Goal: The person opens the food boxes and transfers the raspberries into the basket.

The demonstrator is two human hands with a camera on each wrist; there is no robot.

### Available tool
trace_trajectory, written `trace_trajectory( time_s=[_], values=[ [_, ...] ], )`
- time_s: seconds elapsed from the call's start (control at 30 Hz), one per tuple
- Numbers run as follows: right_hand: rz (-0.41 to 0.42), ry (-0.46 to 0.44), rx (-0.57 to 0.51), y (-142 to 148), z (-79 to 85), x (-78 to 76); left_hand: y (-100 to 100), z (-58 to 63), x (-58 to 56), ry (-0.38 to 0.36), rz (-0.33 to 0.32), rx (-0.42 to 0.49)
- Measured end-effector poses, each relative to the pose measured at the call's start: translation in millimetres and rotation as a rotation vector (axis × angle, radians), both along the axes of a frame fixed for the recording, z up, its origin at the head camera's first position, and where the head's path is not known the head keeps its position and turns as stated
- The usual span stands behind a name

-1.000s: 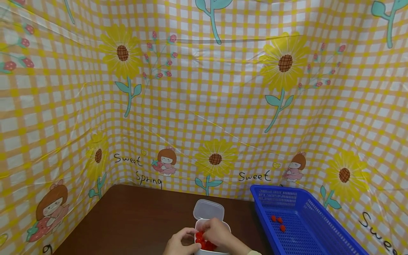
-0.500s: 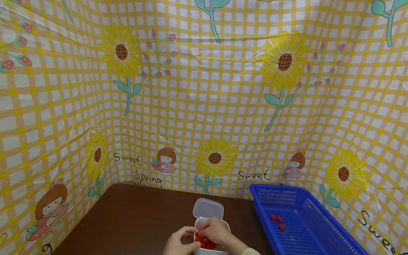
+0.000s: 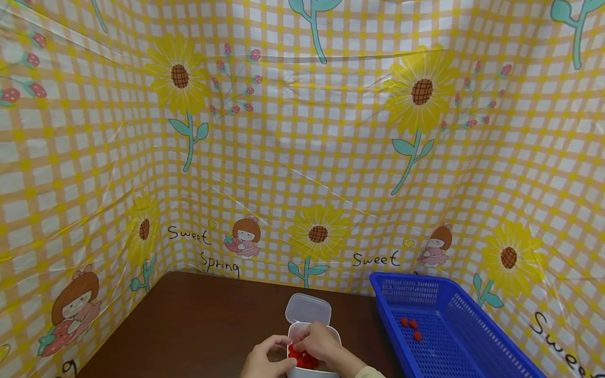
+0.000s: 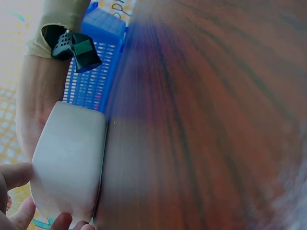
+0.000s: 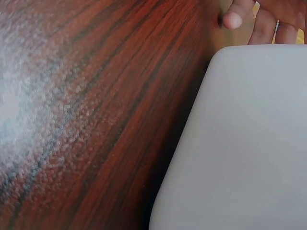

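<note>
A white plastic container (image 3: 314, 374) stands at the front of the table, its translucent lid (image 3: 308, 310) folded back behind it. Several small, bright red, berry-like pieces (image 3: 304, 359) lie inside. My left hand (image 3: 264, 358) holds the container's left side, thumb near the front and fingers at the rim. In the left wrist view, its fingers (image 4: 17, 175) touch the container's smooth white wall (image 4: 69, 155). My right hand (image 3: 321, 344) reaches down into the container from the right, fingers bent among the red pieces. Its fingertips are mostly hidden, so whether they pinch a piece is unclear.
A blue perforated plastic basket (image 3: 460, 310) stands to the right, with several orange-red pieces (image 3: 413, 325) on its floor. The dark brown wooden table (image 3: 203, 325) extends to the left. A checked sunflower-print cloth (image 3: 283, 157) walls the back and sides.
My right hand's fingers have shifted slightly left and deeper over the red pieces in the container. The left hand keeps its place on the container's side.
</note>
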State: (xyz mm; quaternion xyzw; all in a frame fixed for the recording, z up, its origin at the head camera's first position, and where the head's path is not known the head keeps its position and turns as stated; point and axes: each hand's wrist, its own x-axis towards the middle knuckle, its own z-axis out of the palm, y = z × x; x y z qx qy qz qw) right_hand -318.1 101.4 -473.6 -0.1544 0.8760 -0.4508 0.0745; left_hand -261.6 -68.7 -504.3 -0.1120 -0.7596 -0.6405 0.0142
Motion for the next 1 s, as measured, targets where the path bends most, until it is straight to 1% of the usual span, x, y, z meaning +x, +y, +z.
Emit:
trace_trajectory(
  time_s=[0.2, 0.5, 0.7, 0.9, 1.0],
  values=[
    [0.0, -0.005, 0.004, 0.2, 0.2, -0.5, 0.4, 1.5, -0.1, -0.01, 0.006, 0.004],
    [0.009, -0.006, -0.007, 1.6, -2.8, -2.7, 0.8, -2.6, -1.4, -0.003, 0.003, 0.008],
    [0.005, -0.021, 0.0, 2.0, -2.0, -2.3, 1.2, -1.7, -1.2, -0.009, 0.007, 0.015],
    [0.001, -0.009, 0.01, 1.6, 0.4, -0.9, 0.6, -1.7, -2.4, -0.007, 0.02, -0.012],
    [-0.001, -0.02, 0.011, 1.1, -0.7, -1.1, 0.1, -2.1, -2.4, -0.006, 0.022, -0.023]
  ],
)
